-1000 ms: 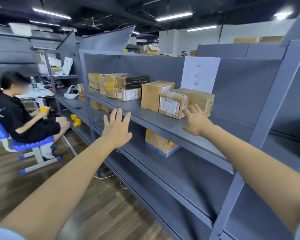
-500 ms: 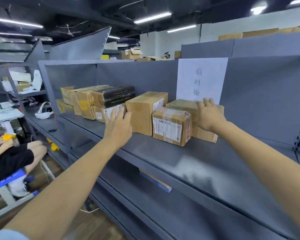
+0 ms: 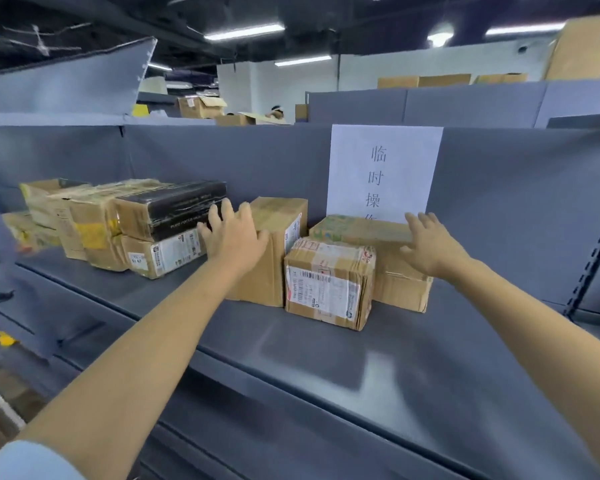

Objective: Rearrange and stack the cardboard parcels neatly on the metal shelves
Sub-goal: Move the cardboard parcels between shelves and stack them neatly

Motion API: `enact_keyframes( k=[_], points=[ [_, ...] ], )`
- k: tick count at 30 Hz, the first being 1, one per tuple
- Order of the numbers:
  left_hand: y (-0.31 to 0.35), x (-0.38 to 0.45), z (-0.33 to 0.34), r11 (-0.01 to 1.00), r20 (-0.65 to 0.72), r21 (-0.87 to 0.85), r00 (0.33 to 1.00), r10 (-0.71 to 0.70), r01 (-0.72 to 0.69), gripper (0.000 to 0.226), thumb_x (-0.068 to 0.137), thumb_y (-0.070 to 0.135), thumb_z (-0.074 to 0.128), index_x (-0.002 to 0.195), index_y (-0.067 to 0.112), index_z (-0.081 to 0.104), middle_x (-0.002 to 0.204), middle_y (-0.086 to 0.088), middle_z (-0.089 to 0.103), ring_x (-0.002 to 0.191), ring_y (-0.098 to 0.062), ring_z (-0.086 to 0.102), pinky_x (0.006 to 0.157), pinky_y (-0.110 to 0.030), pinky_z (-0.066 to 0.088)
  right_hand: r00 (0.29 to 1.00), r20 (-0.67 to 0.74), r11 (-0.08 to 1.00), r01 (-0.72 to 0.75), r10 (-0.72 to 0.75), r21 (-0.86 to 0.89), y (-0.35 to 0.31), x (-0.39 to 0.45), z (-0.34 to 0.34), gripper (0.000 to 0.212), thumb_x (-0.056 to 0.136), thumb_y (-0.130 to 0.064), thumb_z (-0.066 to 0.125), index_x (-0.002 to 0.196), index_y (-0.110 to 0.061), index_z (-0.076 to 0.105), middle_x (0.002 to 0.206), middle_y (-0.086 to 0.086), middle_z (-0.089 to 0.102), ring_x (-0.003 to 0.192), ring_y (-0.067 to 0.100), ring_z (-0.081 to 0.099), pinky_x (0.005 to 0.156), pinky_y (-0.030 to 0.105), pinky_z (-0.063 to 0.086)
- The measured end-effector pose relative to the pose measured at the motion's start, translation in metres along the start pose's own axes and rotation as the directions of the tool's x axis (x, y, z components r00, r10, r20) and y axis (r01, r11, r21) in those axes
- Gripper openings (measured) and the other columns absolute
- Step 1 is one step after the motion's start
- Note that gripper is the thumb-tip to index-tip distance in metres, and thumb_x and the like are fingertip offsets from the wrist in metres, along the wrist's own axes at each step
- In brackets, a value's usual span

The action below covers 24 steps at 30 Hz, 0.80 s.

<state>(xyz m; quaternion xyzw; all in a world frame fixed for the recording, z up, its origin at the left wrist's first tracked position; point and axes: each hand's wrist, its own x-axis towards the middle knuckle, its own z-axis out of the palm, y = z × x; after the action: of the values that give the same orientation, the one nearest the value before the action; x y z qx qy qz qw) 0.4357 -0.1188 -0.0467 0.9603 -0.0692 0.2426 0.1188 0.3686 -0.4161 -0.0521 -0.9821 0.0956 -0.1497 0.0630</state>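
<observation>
Parcels are gathered toward the back of a grey metal shelf (image 3: 326, 362), whose near half is seen as a bare strip running to its front lip, with free room also at the right end. Both forearms are cut off by the lower frame edge, and a pale sleeve (image 3: 25, 462) is glimpsed at the bottom left corner. The nearest parcel is a small taped box (image 3: 328, 284) with a barcode label, set just in front of the others. Behind it to the left an upright brown box (image 3: 274, 251) is partly covered by the left hand (image 3: 234, 237), which is laid flat-fingered against its left upper edge, nothing being gripped. Behind it to the right a low wide box (image 3: 388, 265) is touched at its right top edge by the right hand (image 3: 430, 247), fingers spread and straight; its lower left part is hidden by the small box. Further left a black box (image 3: 174, 209) is stacked on a labelled carton (image 3: 163, 252), and beyond these a blurred cluster of worn cartons (image 3: 70, 216) is hard to separate. A white paper sign (image 3: 381, 168) is fixed to the back panel, its lowest character hidden behind the wide box. More boxes on distant shelving cannot be made out clearly.
</observation>
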Motion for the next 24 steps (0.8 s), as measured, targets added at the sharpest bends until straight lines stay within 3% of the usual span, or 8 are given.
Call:
enact_keyframes(
  k=[5, 8, 10, 14, 19, 21, 24],
  points=[
    [0.003, 0.033, 0.007, 1.000, 0.127, -0.017, 0.992, -0.017, 0.019, 0.095, 0.074, 0.079, 0.041, 0.146, 0.020, 0.020, 0.155, -0.019, 0.006, 0.141, -0.043, 0.004, 0.109, -0.060, 0.011, 0.986, 0.137, 0.995, -0.101, 0.098, 0.010, 0.007, -0.007, 0.012, 0.073, 0.085, -0.028, 0.053, 0.148, -0.012, 0.019, 0.157, 0.004, 0.012, 0.144, 0.022, 0.013, 0.114, 0.038, 0.024],
    [0.007, 0.041, 0.013, 0.987, 0.210, -0.093, 0.972, -0.107, 0.129, 0.120, 0.057, 0.089, 0.046, 0.147, 0.016, 0.014, 0.153, -0.024, 0.012, 0.140, -0.045, 0.009, 0.109, -0.059, 0.014, 0.990, 0.077, 0.989, -0.109, 0.117, -0.096, 0.004, -0.010, 0.015, 0.063, 0.086, -0.027, 0.054, 0.142, -0.010, 0.031, 0.150, 0.009, 0.029, 0.136, 0.027, 0.029, 0.109, 0.036, 0.032],
    [0.006, 0.043, 0.020, 0.985, 0.285, -0.065, 0.949, -0.132, 0.157, 0.131, 0.052, 0.092, 0.048, 0.149, 0.014, 0.008, 0.153, -0.028, 0.009, 0.140, -0.046, 0.004, 0.110, -0.058, 0.006, 0.991, 0.042, 0.972, -0.117, 0.128, -0.203, 0.001, -0.008, 0.012, 0.055, 0.087, -0.030, 0.052, 0.134, -0.007, 0.039, 0.139, 0.013, 0.041, 0.126, 0.031, 0.039, 0.102, 0.035, 0.035],
    [-0.007, 0.054, 0.025, 0.985, 0.319, -0.031, 0.935, -0.153, 0.171, 0.128, 0.054, 0.090, 0.050, 0.149, 0.013, 0.014, 0.151, -0.032, 0.005, 0.140, -0.048, -0.001, 0.112, -0.057, 0.001, 0.990, 0.039, 0.971, -0.126, 0.137, -0.204, 0.000, 0.000, 0.004, 0.054, 0.083, -0.037, 0.057, 0.126, -0.009, 0.042, 0.125, 0.014, 0.045, 0.118, 0.030, 0.042, 0.096, 0.036, 0.038],
    [-0.033, 0.073, 0.012, 0.956, 0.466, -0.102, 0.862, -0.199, 0.276, 0.119, 0.058, 0.082, 0.058, 0.149, 0.023, 0.009, 0.152, -0.031, -0.003, 0.140, -0.048, -0.008, 0.112, -0.058, 0.005, 0.977, 0.114, 0.979, -0.189, 0.180, 0.073, 0.012, 0.003, 0.016, 0.070, 0.077, -0.036, 0.065, 0.133, -0.012, 0.032, 0.137, 0.008, 0.036, 0.127, 0.025, 0.031, 0.096, 0.036, 0.038],
    [-0.045, 0.081, 0.011, 0.951, 0.512, -0.126, 0.840, -0.182, 0.282, 0.121, 0.052, 0.084, 0.056, 0.148, 0.026, 0.010, 0.153, -0.027, 0.005, 0.140, -0.046, 0.000, 0.111, -0.058, 0.014, 0.978, 0.106, 0.979, -0.190, 0.182, 0.072, 0.013, 0.003, 0.020, 0.083, 0.073, -0.042, 0.068, 0.142, -0.017, 0.029, 0.143, 0.004, 0.032, 0.134, 0.025, 0.027, 0.103, 0.038, 0.037],
    [-0.053, 0.082, 0.008, 0.959, 0.528, -0.140, 0.838, -0.137, 0.245, 0.112, 0.051, 0.082, 0.052, 0.142, 0.025, 0.021, 0.147, -0.018, 0.029, 0.134, -0.038, 0.026, 0.104, -0.046, 0.031, 0.975, 0.102, 0.980, -0.200, 0.199, 0.006, 0.011, 0.006, 0.021, 0.088, 0.074, -0.044, 0.070, 0.144, -0.013, 0.028, 0.148, 0.006, 0.029, 0.137, 0.027, 0.025, 0.109, 0.037, 0.032]
  ],
)
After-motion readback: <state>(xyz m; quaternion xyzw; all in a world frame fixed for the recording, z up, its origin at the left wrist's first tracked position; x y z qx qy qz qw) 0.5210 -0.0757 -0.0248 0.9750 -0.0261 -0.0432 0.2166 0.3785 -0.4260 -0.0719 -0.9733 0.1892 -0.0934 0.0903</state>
